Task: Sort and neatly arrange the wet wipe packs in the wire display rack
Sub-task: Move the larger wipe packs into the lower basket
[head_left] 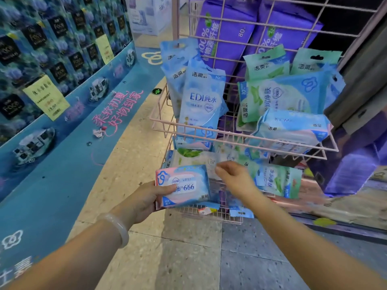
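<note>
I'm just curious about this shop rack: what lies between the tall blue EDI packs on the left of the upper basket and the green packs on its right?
In the head view, no pack: only pink wire of the rack separates the blue EDI packs from the green packs.

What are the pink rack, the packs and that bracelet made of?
The rack looks like thin metal wire with a matte pink coating, welded into a grid. The pack in the left hand appears to be soft, glossy printed plastic film, creased at the edges. The bracelet is smooth, milky and translucent, maybe jade or glass.
</note>
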`<state>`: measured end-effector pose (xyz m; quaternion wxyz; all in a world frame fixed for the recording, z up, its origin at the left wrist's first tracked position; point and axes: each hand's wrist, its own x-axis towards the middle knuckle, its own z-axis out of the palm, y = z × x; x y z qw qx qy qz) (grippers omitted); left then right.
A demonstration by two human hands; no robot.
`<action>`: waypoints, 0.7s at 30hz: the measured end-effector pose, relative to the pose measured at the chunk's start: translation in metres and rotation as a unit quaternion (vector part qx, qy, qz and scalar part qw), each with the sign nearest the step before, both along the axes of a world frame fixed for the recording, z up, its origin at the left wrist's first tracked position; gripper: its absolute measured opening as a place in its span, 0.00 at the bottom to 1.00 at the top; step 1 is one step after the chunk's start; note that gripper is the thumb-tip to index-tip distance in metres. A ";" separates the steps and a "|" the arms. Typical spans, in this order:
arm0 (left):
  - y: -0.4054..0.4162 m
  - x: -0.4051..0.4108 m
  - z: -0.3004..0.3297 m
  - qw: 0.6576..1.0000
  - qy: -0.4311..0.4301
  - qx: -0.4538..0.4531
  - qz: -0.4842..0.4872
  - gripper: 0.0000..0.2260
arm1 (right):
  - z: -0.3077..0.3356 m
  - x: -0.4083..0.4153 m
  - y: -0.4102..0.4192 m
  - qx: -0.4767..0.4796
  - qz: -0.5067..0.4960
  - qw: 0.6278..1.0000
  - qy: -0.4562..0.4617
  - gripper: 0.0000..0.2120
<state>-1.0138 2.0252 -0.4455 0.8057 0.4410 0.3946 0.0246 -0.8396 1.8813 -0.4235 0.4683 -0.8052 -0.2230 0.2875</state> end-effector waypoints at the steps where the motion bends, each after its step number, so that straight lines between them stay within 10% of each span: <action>1: 0.004 0.000 -0.004 1.000 0.003 0.004 0.007 0.10 | -0.001 0.007 0.007 -0.005 0.015 0.999 -0.045 0.09; 12: 0.023 0.001 -0.025 0.999 -0.010 0.016 0.033 0.12 | -0.001 0.023 0.074 -0.337 0.259 0.833 -0.355 0.32; 21: 0.031 -0.005 -0.026 0.999 -0.004 0.010 0.040 0.17 | -0.010 0.039 0.077 -0.312 0.271 0.868 -0.276 0.41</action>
